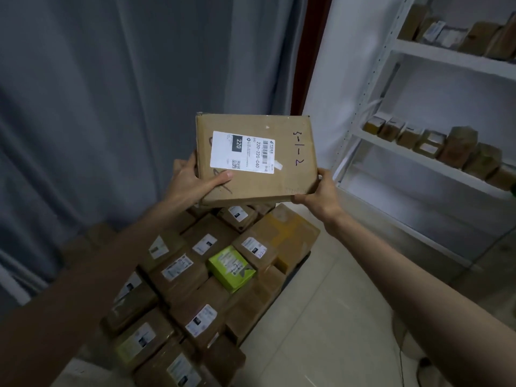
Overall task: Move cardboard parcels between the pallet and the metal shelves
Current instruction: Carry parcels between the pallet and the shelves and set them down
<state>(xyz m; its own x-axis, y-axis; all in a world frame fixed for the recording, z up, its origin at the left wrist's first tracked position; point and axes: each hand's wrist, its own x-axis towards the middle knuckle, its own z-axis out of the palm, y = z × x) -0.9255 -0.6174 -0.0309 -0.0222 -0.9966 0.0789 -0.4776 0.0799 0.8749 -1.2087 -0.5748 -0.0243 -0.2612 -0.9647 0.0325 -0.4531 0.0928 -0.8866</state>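
Curtains (111,93) in grey fill the left and back of the view, with white metal shelves (435,160) standing on the right against the wall. Brown parcels sit in rows on two of the shelf levels; the blur there is too heavy to count them. Below, a stack of cardboard parcels (195,289) covers what is probably the pallet, which itself is hidden under them, and one green box (231,268) sits among the brown ones.

Held up above that stack is a flat cardboard parcel (257,159), label side facing the camera, its long axis running left to right between the hands. The left hand (192,182) grips the lower left corner, thumb lying across the front face and fingers curled behind. The right hand (321,195) clamps the lower right corner, fingers wrapped under the edge. The shelves lie to the right of the parcel, so the right hand is the nearer one and would lead a swing that way.
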